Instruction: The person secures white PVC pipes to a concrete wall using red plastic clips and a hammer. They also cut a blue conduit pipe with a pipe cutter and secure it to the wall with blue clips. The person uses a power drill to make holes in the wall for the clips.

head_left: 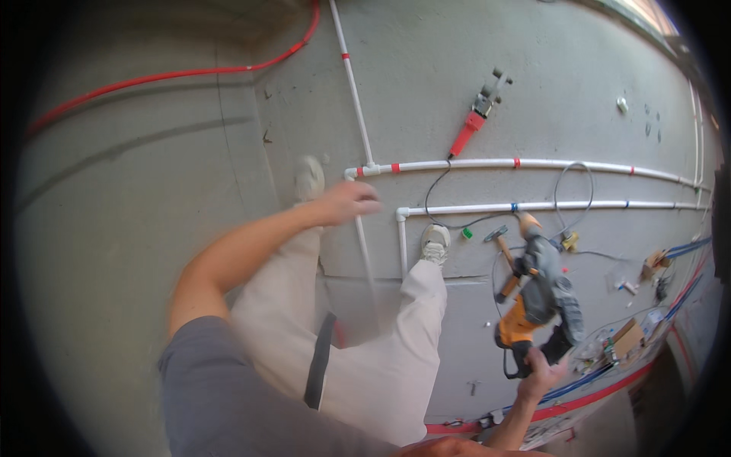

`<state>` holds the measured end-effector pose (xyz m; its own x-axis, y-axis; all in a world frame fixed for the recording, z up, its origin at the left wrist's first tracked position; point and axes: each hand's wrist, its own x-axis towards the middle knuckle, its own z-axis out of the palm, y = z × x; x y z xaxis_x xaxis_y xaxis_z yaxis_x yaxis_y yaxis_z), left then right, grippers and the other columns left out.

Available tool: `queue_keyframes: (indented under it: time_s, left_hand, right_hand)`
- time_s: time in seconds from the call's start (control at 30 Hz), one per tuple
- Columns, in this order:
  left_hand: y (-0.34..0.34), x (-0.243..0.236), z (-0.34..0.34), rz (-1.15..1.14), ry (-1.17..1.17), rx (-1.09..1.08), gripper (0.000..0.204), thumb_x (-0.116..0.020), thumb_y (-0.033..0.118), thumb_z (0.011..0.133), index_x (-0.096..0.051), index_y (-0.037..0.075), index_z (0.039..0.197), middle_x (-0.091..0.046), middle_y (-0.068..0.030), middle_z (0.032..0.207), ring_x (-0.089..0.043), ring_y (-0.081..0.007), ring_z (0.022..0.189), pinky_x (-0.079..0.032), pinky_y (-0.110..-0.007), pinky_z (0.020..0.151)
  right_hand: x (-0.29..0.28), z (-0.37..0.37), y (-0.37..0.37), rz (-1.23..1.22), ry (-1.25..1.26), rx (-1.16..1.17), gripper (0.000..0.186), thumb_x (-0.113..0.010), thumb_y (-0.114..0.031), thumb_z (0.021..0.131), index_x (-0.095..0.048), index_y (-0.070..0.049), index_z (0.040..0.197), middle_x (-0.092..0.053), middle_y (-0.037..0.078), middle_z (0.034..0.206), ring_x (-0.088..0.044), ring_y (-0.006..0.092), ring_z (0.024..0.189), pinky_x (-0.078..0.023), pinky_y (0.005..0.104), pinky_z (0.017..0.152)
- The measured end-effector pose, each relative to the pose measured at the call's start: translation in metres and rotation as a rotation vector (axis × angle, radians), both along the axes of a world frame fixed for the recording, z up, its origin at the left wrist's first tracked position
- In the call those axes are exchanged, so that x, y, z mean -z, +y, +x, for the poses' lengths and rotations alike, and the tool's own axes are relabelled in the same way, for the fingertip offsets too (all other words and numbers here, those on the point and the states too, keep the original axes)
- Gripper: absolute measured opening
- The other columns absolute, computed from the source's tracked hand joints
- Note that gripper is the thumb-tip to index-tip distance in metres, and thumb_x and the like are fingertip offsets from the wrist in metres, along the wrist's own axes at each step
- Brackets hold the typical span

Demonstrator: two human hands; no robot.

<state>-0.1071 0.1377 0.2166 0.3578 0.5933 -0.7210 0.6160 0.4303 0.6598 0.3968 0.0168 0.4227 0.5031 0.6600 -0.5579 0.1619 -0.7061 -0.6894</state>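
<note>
Your right hand (542, 372) grips the orange-and-grey power tool (521, 318) by its rear handle in the head view; whether your blurred left hand (346, 202) closes on anything cannot be told. Relative to the white pipe elbow (402, 214), the tool is right and nearer you, the left hand left. Recommended: support the tool two-handed; keep your shoe (435, 242), right of the elbow, off the dark cable (428, 199).
</note>
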Motion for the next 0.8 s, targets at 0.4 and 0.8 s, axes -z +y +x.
queue_keyframes:
  time_s: [0.4,0.8]
  left_hand:
    - [0.127,0.057,-0.024,-0.453,-0.914,-1.422,0.072,-0.049,0.067,0.105,-0.062,0.003,0.136,-0.068,-0.0062,0.129,-0.063,-0.0199,0.120,-0.048,-0.038,0.106]
    - [0.217,0.209,-0.128,-0.483,-0.888,-1.623,0.094,-0.055,0.081,0.093,-0.061,-0.002,0.137,-0.067,-0.0135,0.129,-0.063,-0.0251,0.121,-0.049,-0.038,0.104]
  right_hand:
    - [0.035,-0.380,0.246,-0.192,0.504,-0.349,0.049,-0.080,-0.014,0.080,-0.062,0.006,0.121,-0.071,0.010,0.091,-0.066,0.0162,0.070,-0.054,0.0295,0.070]
    - [0.138,-0.579,0.383,-0.194,0.130,-0.523,0.014,-0.068,-0.006,0.089,-0.065,0.004,0.097,-0.064,0.005,0.075,-0.058,0.0114,0.056,-0.046,0.0275,0.054]
